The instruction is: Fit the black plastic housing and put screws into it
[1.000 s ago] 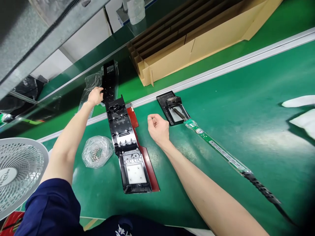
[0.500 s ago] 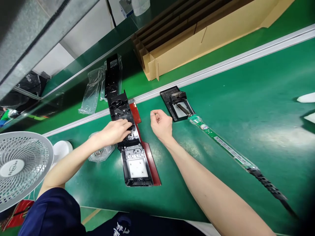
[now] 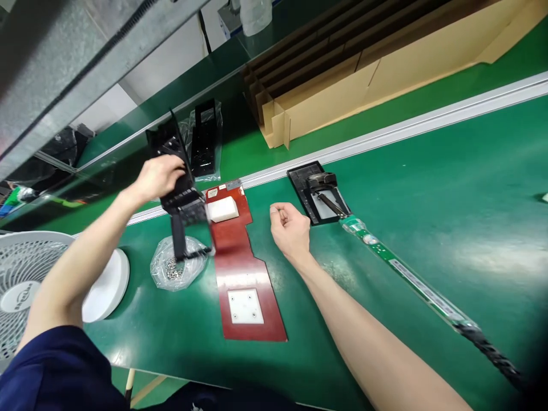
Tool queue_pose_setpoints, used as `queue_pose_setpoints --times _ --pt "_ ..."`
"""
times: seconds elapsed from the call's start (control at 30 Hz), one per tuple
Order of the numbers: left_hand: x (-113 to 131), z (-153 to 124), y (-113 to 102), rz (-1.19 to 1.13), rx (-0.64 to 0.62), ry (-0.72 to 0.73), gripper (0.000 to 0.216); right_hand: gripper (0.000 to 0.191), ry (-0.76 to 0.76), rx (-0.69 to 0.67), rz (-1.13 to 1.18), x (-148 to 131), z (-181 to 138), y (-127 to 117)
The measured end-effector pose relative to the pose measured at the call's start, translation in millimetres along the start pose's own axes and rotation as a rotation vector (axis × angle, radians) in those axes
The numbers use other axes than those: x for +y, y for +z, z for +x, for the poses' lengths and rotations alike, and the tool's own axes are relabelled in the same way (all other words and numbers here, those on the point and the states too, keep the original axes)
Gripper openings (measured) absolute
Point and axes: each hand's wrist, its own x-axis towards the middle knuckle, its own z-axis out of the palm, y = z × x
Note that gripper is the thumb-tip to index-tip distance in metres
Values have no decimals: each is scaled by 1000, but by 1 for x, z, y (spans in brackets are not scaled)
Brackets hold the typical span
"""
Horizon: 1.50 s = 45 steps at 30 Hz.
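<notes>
My left hand [image 3: 160,178] grips a long black plastic housing [image 3: 182,197], tilted and raised over the left part of the bench. Motion smears the housing a little. Below and to its right lies a red fixture board [image 3: 237,257] carrying a white block [image 3: 223,209] and a white square plate [image 3: 245,306] with small metal studs. My right hand [image 3: 291,228] is closed, fingers curled, just right of the board; whatever is inside it, if anything, is hidden. Beyond that hand rests a black frame [image 3: 303,191] with a dark tool [image 3: 327,200] on it.
A plastic bag of small metal screws [image 3: 174,271] lies below the housing. Another black housing [image 3: 204,140] sits on plastic at the back. A cardboard divider box [image 3: 334,103] stands behind the metal rail. A fan [image 3: 32,291] occupies the left; a green wrapped circuit strip [image 3: 411,277] stretches right.
My left hand has lifted the black housing off the red board and carried it left and back, uncovering the white block and plate. My right hand stays closed near the same place.
</notes>
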Motion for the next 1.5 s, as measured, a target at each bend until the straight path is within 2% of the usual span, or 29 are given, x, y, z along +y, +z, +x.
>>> queue_pose_setpoints --times 0.13,0.23,0.33,0.43,0.57,0.67,0.73,0.8,0.9,0.97,1.03,1.23,1.5 --pt "-82 29 7 223 -325 -335 23 49 -34 -3 -2 2 -1 -2" --pt "-120 45 24 265 -414 -424 24 47 -55 -1 -12 5 0 -3" --pt "-142 57 47 280 -457 -444 27 42 -100 16 -25 8 0 -5" --pt "-160 65 75 262 -486 -405 30 35 -163 18 -51 8 -2 -8" --pt "-174 72 109 182 -442 -414 34 25 -230 2 -86 5 -5 -12" --pt "-164 80 120 126 -386 -477 41 25 -240 9 -102 5 -3 -12" --pt "-146 87 117 100 -355 -474 40 28 -215 8 -103 6 -2 -11" --pt "-121 95 111 65 -338 -410 36 33 -170 -2 -98 8 -2 -9" --pt "-83 105 104 -19 -369 -251 36 39 -110 -17 -78 9 -2 -7" --pt "-63 114 103 -56 -413 -220 39 39 -127 -16 -61 9 -2 -6" --pt "-49 124 106 -96 -470 -254 42 37 -193 0 -39 9 -2 -6" --pt "-38 155 115 -192 -628 -363 42 33 -316 44 -26 10 -1 -7" --pt "-30 171 126 -145 -596 -371 38 32 -314 76 -54 8 -4 -9"
